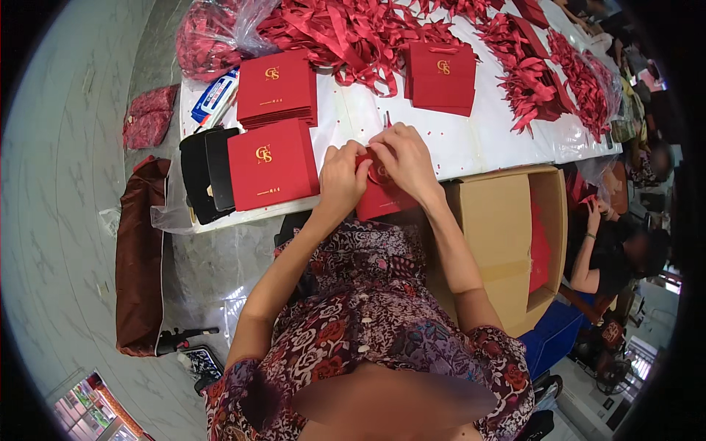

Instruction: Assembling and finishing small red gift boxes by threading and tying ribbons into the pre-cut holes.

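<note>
- Floral-patterned clothing of the person fills the lower centre of the view; both forearms rise from it toward the near edge of the tabletop [456, 143].
- Left hand [342, 180]: fingers curled closed on the left side of a red envelope [382, 197], thumb on its upper face.
- Right hand [404, 158]: fingers bent down and pinched on the top of the same red envelope, covering its upper part.
- Red envelope position: at the near edge of the tabletop, between the two hands, its lower half hanging past the edge toward the person's lap.
- Flat red card stack [272, 163]: just left of the left hand, near the near-left corner of the tabletop, apart from the hand.
- Second red stack [277, 87]: behind the first, toward the far-left corner.
- Third red stack [441, 77]: beyond the right hand, mid-tabletop.
- Red ribbons [346, 33]: heaped along the far edge.
- Black case [209, 173]: at the left edge, touching the flat red card stack.
- Cardboard box [507, 235]: open, below the near edge to the right of the right forearm, red material inside.
</note>
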`<state>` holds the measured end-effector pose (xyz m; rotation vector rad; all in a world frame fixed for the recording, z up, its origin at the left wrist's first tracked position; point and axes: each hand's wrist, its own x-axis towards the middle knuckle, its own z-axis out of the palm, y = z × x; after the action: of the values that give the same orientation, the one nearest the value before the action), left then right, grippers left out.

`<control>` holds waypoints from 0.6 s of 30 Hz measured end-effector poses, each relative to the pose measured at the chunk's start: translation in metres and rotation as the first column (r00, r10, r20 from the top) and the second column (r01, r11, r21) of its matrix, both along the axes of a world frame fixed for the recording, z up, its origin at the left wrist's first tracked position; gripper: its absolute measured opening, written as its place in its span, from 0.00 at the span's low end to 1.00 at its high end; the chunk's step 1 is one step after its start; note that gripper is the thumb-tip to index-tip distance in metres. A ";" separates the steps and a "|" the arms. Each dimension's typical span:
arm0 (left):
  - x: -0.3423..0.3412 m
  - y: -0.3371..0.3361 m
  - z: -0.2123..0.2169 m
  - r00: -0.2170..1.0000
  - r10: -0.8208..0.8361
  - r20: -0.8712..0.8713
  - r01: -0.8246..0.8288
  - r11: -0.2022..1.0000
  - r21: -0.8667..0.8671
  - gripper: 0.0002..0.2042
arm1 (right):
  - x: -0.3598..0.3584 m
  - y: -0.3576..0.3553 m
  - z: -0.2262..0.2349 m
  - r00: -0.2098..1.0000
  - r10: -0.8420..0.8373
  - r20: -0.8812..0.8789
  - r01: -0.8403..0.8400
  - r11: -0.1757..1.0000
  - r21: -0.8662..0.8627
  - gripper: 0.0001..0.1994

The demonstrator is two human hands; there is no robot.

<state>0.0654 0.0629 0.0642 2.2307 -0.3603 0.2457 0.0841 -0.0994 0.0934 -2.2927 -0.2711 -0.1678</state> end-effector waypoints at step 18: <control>0.005 0.011 0.008 0.974 -0.053 0.219 0.043 0.998 0.049 0.05 | 0.055 -0.007 -0.052 0.699 0.495 -0.517 -0.236 0.841 0.487 0.10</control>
<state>0.0707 0.0741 0.0722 2.2401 -0.5432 0.4652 0.1386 -0.1060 0.0413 -1.7200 -0.3135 0.7006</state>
